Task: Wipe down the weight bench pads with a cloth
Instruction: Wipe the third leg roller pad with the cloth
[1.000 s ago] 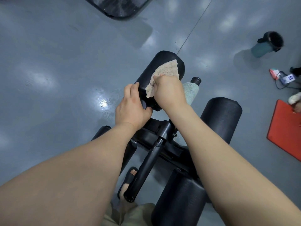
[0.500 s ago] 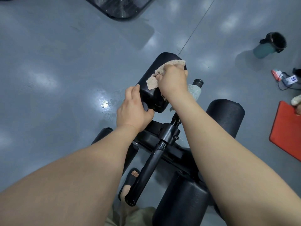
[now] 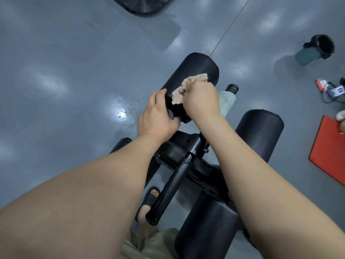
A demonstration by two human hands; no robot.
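Note:
A black cylindrical roller pad (image 3: 194, 71) of the weight bench points away from me at the centre. My right hand (image 3: 202, 100) grips a crumpled beige cloth (image 3: 183, 89) and presses it against the pad's near right side. My left hand (image 3: 157, 116) holds the pad's near end, fingers wrapped round its left edge. Two more black roller pads sit at the right (image 3: 261, 131) and lower right (image 3: 207, 227). A black metal bar (image 3: 173, 187) of the bench frame runs between my forearms.
A second pale green cloth (image 3: 225, 101) hangs over a bar behind my right hand. On the grey floor stand a teal bottle (image 3: 309, 53), a red mat (image 3: 330, 150) and small items with a cable (image 3: 330, 90) at the right. My sandalled foot (image 3: 149, 200) is below.
My right hand has pulled the cloth back from the pad's far end toward its near end. My left hand keeps its hold on the pad's near end.

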